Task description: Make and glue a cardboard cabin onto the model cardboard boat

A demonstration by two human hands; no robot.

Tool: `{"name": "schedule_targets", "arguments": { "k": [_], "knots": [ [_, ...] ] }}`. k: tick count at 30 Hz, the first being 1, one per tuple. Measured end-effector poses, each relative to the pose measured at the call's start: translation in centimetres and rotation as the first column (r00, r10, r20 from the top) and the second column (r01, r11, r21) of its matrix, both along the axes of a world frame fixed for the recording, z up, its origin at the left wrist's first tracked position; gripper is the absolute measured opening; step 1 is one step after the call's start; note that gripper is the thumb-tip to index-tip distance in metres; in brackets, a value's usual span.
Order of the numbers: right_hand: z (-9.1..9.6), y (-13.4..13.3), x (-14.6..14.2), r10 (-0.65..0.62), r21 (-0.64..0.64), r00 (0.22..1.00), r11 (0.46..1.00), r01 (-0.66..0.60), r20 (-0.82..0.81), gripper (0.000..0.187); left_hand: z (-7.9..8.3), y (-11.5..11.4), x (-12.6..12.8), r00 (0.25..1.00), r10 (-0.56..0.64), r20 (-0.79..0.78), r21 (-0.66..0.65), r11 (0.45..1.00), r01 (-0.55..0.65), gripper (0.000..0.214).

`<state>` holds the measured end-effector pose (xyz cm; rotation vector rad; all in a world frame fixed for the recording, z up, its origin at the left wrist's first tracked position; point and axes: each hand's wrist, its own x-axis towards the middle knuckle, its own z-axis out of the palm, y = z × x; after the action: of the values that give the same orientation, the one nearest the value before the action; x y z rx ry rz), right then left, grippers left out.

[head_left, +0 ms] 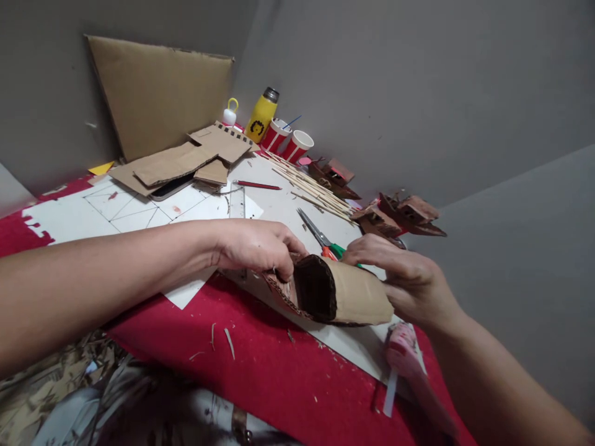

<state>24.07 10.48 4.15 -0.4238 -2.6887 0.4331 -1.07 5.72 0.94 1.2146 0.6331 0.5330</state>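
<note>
A hollow, curved cardboard piece (362, 294) is held between my two hands over the near edge of the table. Its left end is open, with a dark inside and corrugated edges showing. My left hand (260, 248) pinches the brownish flap at that end, thumb inside. My right hand (404, 272) is wrapped round the far right side, some fingers hidden behind the cardboard. Just behind the piece lie scissors (318, 232) with orange and green handles, partly covered. Below my right wrist rests a pink hot glue gun (403, 350) with a glue stick poking out.
Cardboard pieces (171, 164) lie at the back left before a large cardboard sheet (162, 93). A yellow bottle (261, 118), red cups (297, 147), wooden sticks (311, 186), a pencil (258, 184), a clear ruler (237, 201) and small brown cardboard models (400, 214) occupy the table (279, 365).
</note>
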Motion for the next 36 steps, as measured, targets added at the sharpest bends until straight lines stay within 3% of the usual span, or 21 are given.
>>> {"name": "schedule_targets", "arguments": {
  "k": [9,13,16,20,24,29,32,36],
  "knots": [
    [-0.6,-0.1,-0.1,-0.098,0.024,0.995,0.995,0.097,0.034,0.009,-0.2,-0.1,0.2,0.997,0.078,-0.020,0.034,0.996,-0.077,0.035],
    [-0.3,-0.3,-0.2,-0.160,0.051,0.986,0.986,0.157,0.054,0.008,0.5,-0.3,0.2,0.994,0.110,0.019,-0.023,0.994,-0.110,0.025],
    [-0.1,-0.7,-0.4,-0.147,0.076,0.987,0.987,0.142,0.064,0.010,1.2,-0.3,0.1,0.993,0.101,-0.056,-0.035,0.994,-0.103,0.017],
    [-0.3,-1.0,-1.0,-0.147,0.085,0.983,0.987,0.139,0.108,0.013,1.4,-0.1,-0.4,0.933,0.161,-0.322,0.212,0.973,-0.095,0.016],
    [-0.5,-1.2,-1.8,-0.138,0.127,0.984,0.984,0.124,0.114,0.014,1.1,-0.3,-0.4,0.821,0.316,-0.476,0.495,0.868,-0.047,0.018],
    [-0.2,-1.6,-2.6,-0.114,0.260,0.993,0.960,0.104,0.024,0.021,1.0,-0.8,-0.5,0.774,0.468,-0.426,0.731,0.682,-0.010,0.027],
    [0.6,-1.8,-2.6,-0.174,0.249,0.985,0.954,0.168,0.002,0.024,1.3,-1.1,-0.6,0.756,0.505,-0.417,0.803,0.594,0.046,0.031],
    [1.6,-2.1,-2.3,-0.228,0.227,0.970,0.952,0.204,0.085,0.011,1.6,-1.9,-0.8,0.731,0.585,-0.350,0.914,0.385,0.130,0.031]
  ]
}}
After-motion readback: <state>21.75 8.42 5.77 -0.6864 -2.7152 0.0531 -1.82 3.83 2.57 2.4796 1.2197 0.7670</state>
